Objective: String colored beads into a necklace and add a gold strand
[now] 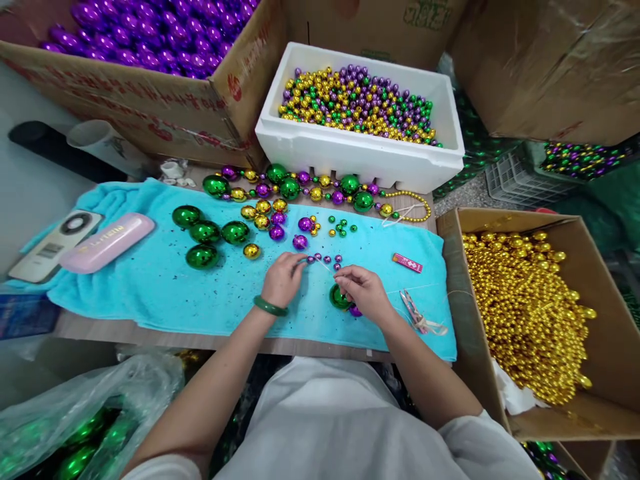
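My left hand [283,280], with a green bangle on its wrist, is closed in a pinch on a small purple bead beside a few loose purple beads [326,259]. My right hand [364,291] is closed on a thin white thread [325,267] that runs between the two hands. A large green ball [339,297] and a purple bead sit under the right hand. Both hands work over a turquoise towel [165,280].
Green, gold and purple balls [220,233] lie on the towel, with a finished bead string [320,183] behind. A white foam box [360,150] holds mixed beads, a cardboard box [525,307] gold ones. Scissors [415,310], a pink case [107,241] and a remote [55,243] lie nearby.
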Motion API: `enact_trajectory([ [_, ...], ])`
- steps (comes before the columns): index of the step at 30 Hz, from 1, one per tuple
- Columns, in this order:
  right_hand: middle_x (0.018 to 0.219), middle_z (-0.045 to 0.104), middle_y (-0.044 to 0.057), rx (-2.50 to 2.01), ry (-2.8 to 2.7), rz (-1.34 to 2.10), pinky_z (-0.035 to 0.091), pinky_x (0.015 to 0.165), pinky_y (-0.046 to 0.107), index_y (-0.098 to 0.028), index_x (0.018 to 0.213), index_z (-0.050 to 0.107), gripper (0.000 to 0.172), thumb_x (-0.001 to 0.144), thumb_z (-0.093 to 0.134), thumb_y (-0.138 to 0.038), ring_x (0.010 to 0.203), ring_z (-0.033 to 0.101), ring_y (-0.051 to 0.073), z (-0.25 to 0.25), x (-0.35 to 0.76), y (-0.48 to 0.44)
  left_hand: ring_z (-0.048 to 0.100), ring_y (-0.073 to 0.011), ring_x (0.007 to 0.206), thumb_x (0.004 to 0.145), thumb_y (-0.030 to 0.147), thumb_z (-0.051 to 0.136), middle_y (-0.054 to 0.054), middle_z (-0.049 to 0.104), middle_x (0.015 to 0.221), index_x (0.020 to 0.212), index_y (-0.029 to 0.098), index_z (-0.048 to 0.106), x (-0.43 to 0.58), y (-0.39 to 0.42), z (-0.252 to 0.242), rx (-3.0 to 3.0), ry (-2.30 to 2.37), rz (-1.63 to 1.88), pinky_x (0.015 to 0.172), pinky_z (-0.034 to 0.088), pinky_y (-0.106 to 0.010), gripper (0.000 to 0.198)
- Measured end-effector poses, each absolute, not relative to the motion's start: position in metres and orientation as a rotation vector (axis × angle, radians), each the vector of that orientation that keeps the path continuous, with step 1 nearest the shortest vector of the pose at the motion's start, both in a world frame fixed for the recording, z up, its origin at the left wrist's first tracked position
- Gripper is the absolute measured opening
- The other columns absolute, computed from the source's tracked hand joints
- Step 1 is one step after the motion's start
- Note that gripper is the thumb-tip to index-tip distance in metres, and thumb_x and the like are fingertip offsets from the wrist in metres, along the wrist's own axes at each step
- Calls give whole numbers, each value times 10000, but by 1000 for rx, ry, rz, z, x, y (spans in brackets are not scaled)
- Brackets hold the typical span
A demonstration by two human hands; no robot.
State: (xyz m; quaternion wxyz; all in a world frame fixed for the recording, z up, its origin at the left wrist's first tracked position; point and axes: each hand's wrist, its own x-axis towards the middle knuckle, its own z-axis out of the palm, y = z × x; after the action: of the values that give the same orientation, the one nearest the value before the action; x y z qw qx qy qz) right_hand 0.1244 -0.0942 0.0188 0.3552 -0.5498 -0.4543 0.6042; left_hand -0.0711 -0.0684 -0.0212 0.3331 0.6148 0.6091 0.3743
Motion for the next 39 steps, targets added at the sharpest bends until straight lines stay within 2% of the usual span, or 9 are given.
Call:
enact_trajectory([
  [2, 517, 525, -44, -1384, -1120, 1558, 327, 409, 199, -190, 748, 596, 218, 713, 625, -403, 418, 414, 77, 23, 123, -95, 587, -251, 929, 798, 226, 554, -101, 641, 967, 960, 211, 689, -61, -65, -26, 1876, 1613, 815, 856, 453, -375, 210],
  [4, 513, 511, -46, -1367, -1095, 1556, 312, 408, 197, -188, 733, 568, 239, 716, 617, -421, 422, 401, 74, 26, 121, -96, 577, -268, 926, 795, 188, 545, -116, 635, 960, 954, 200, 679, -53, -62, -28, 1961, 1669, 708, 839, 448, -386, 208],
  [7, 516, 499, -45, -1352, -1112, 1518, 306, 418, 199, -184, 727, 563, 232, 730, 605, -413, 439, 398, 75, 26, 119, -97, 573, -267, 905, 760, 166, 585, -116, 638, 903, 857, 188, 671, -47, -57, -27, 1870, 1699, 774, 833, 441, -386, 131],
  [9, 526, 500, -41, -1351, -1135, 1464, 321, 438, 205, -181, 735, 581, 214, 742, 599, -393, 457, 407, 78, 24, 120, -99, 584, -236, 862, 728, 193, 639, -95, 646, 881, 844, 190, 659, -48, -55, -22, 1621, 1637, 960, 813, 451, -363, 118],
  [12, 532, 510, -35, -1372, -1154, 1427, 337, 450, 218, -180, 770, 620, 201, 743, 607, -379, 467, 423, 89, 21, 122, -103, 597, -155, 708, 696, 282, 700, -58, 663, 845, 882, 184, 625, -59, -54, -8, 950, 1382, 1183, 664, 477, -286, 223],
  [14, 529, 515, -32, -1382, -1162, 1439, 340, 448, 224, -181, 783, 639, 206, 731, 620, -380, 468, 430, 96, 20, 124, -106, 595, -115, 645, 705, 303, 706, -48, 673, 832, 895, 173, 609, -70, -53, 4, 560, 1156, 1228, 589, 472, -240, 250],
  [17, 529, 517, -26, -1382, -1180, 1460, 338, 446, 230, -181, 764, 649, 209, 715, 634, -383, 475, 437, 103, 20, 126, -111, 602, -89, 634, 757, 254, 672, -44, 682, 828, 897, 159, 620, -84, -51, 21, 311, 962, 1268, 570, 485, -207, 177],
  [23, 504, 495, -28, -1387, -1209, 1474, 306, 420, 231, -184, 745, 663, 196, 712, 640, -376, 450, 403, 100, 21, 125, -114, 605, -79, 611, 822, 199, 604, -39, 689, 815, 917, 157, 651, -92, -50, 27, 207, 907, 1312, 552, 498, -193, 115],
  [39, 506, 507, -24, -1406, -1211, 1458, 336, 435, 231, -170, 730, 669, 206, 704, 650, -373, 454, 417, 97, 23, 124, -112, 613, -69, 628, 756, 152, 664, -33, 682, 833, 963, 161, 673, -90, -52, 28, 273, 899, 1377, 575, 517, -174, 207],
])
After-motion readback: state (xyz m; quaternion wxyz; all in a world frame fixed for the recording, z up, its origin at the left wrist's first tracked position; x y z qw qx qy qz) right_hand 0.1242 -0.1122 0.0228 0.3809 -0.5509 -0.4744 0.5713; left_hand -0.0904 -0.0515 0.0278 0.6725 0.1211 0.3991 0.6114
